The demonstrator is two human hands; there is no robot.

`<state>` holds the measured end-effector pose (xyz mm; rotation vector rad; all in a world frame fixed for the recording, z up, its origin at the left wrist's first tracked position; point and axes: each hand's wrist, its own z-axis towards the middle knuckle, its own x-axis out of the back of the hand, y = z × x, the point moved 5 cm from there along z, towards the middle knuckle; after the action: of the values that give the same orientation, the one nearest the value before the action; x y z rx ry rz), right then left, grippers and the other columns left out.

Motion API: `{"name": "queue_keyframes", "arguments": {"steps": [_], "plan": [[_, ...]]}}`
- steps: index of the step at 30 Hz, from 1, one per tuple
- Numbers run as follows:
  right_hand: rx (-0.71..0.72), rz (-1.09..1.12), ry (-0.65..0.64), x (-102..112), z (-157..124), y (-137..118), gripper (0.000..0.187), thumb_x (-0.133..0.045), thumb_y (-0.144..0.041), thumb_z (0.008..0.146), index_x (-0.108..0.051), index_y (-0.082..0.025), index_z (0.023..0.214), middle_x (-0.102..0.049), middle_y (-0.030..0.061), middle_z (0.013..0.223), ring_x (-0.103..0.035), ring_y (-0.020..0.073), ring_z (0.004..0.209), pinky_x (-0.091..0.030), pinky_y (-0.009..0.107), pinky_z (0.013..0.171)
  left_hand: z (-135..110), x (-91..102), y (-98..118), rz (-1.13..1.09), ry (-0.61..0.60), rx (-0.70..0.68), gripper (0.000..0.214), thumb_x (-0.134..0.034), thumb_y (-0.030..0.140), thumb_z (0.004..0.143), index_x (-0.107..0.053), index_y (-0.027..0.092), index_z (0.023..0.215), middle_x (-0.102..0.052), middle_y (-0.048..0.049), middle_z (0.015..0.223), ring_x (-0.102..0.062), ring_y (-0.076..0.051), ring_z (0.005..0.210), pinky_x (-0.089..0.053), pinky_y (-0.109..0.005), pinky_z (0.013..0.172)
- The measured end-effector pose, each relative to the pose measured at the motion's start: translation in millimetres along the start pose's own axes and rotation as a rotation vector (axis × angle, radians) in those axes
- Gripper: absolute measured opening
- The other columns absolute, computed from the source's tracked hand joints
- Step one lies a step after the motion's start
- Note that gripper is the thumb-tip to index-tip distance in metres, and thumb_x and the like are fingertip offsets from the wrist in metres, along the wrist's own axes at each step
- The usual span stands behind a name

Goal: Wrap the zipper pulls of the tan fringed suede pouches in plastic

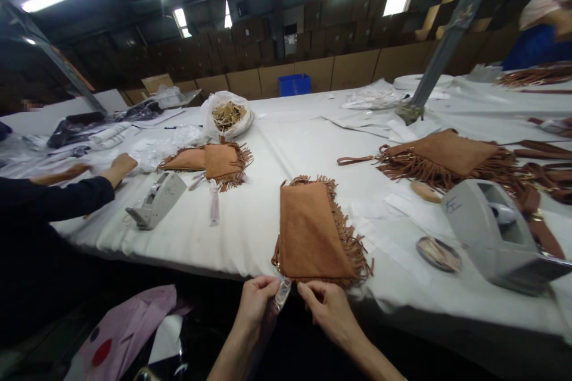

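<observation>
A brown suede pouch [308,229] with fringe along its top and right side lies flat at the table's front edge. At its lower left corner, my left hand [257,303] pinches a small piece of clear plastic wrap [282,294], close to the metal clasp. My right hand [329,309] is closed just below the pouch's bottom edge, thumb and forefinger together. Whatever it may hold is too small to make out. A brown strap shows along the pouch's left side.
Tape dispensers [496,232] [157,199] stand right and left. More fringed pouches [453,152] [221,161] lie on the white-covered table [286,131]. A round dish [438,253] sits at right. A co-worker's hands [118,168] handle plastic at left. A metal post [456,30] rises at right.
</observation>
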<state>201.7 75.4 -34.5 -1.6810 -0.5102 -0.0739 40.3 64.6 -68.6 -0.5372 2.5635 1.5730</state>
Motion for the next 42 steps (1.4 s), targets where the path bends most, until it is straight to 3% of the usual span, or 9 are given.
{"name": "queue_keyframes", "arguments": {"steps": [4,8,12,18,23,28,32,38,42], "plan": [[-0.287,0.304,-0.106,-31.0,-0.4,25.3,0.051,-0.058,-0.063,0.074,-0.061,-0.013,0.063,-0.057,0.0012,0.052,-0.045,0.0077,0.038,-0.027,0.020,0.038,0.3,3.0,3.3,0.030,-0.012,0.011,0.038,-0.084,0.042,0.051,-0.067,0.010,0.062,-0.059,-0.0011,0.050,-0.045,-0.008,0.045,-0.032,-0.021,0.047],[-0.370,0.670,-0.073,-52.2,8.8,25.7,0.050,-0.074,-0.059,0.059,-0.057,-0.013,0.060,-0.048,-0.0043,0.047,-0.037,0.0037,0.039,-0.024,0.017,0.038,1.1,4.9,6.5,0.078,-0.045,-0.022,0.040,-0.084,0.042,0.053,-0.066,0.010,0.068,-0.060,-0.0005,0.053,-0.045,-0.007,0.047,-0.031,-0.020,0.048],[-0.390,0.825,-0.051,-59.6,13.6,19.3,0.050,-0.079,-0.055,0.053,-0.052,-0.013,0.054,-0.042,-0.0062,0.042,-0.030,0.0021,0.038,-0.020,0.017,0.038,-2.1,9.8,12.9,0.099,-0.059,-0.064,0.045,-0.079,0.052,0.059,-0.060,0.013,0.072,-0.055,0.0033,0.051,-0.040,-0.007,0.045,-0.027,-0.020,0.047],[-0.329,0.801,-0.059,-58.9,13.6,13.4,0.048,-0.078,-0.054,0.055,-0.055,-0.012,0.053,-0.044,-0.0046,0.042,-0.034,0.0029,0.039,-0.021,0.018,0.039,-18.5,8.3,16.8,0.226,-0.319,-0.003,0.051,-0.064,0.061,0.073,-0.064,0.010,0.073,-0.055,0.0007,0.057,-0.037,-0.006,0.049,-0.024,-0.021,0.049],[-0.321,0.737,-0.052,-58.2,13.6,16.9,0.048,-0.077,-0.055,0.058,-0.060,-0.010,0.057,-0.049,-0.0022,0.044,-0.040,0.0049,0.040,-0.025,0.018,0.039,-20.9,11.5,13.3,0.152,-0.249,0.056,0.049,-0.074,0.057,0.063,-0.063,0.010,0.065,-0.060,-0.0024,0.057,-0.043,-0.007,0.047,-0.027,-0.021,0.048],[-0.332,0.684,-0.157,-60.7,16.3,15.3,0.047,-0.077,-0.054,0.056,-0.060,-0.011,0.058,-0.050,-0.0020,0.043,-0.037,0.0038,0.037,-0.022,0.018,0.038,-22.7,9.6,6.6,0.119,-0.231,0.103,0.050,-0.071,0.059,0.064,-0.060,0.012,0.076,-0.066,-0.0055,0.065,-0.058,-0.013,0.048,-0.042,-0.024,0.048],[-0.319,0.660,-0.163,-60.3,17.6,6.6,0.044,-0.074,-0.051,0.059,-0.055,-0.013,0.052,-0.048,-0.0024,0.038,-0.033,0.0036,0.035,-0.019,0.019,0.037,-24.4,10.7,7.9,0.124,-0.237,0.129,0.049,-0.071,0.058,0.065,-0.060,0.011,0.077,-0.067,-0.0068,0.065,-0.058,-0.012,0.044,-0.041,-0.021,0.043],[-0.300,0.604,-0.127,-61.3,20.8,3.0,0.040,-0.070,-0.047,0.063,-0.051,-0.015,0.049,-0.042,-0.0043,0.035,-0.031,0.0043,0.034,-0.019,0.020,0.037,-25.8,9.6,10.6,0.075,-0.234,0.146,0.050,-0.070,0.057,0.067,-0.064,0.008,0.079,-0.068,-0.0089,0.066,-0.061,-0.013,0.052,-0.047,-0.023,0.050],[-0.296,0.532,-0.102,-59.0,21.3,7.2,0.041,-0.067,-0.049,0.066,-0.051,-0.015,0.050,-0.044,-0.0037,0.036,-0.034,0.0047,0.033,-0.020,0.020,0.035,-26.1,6.6,9.5,0.041,-0.164,0.097,0.048,-0.076,0.055,0.062,-0.060,0.011,0.074,-0.066,-0.0068,0.063,-0.061,-0.014,0.052,-0.046,-0.023,0.050]]}}
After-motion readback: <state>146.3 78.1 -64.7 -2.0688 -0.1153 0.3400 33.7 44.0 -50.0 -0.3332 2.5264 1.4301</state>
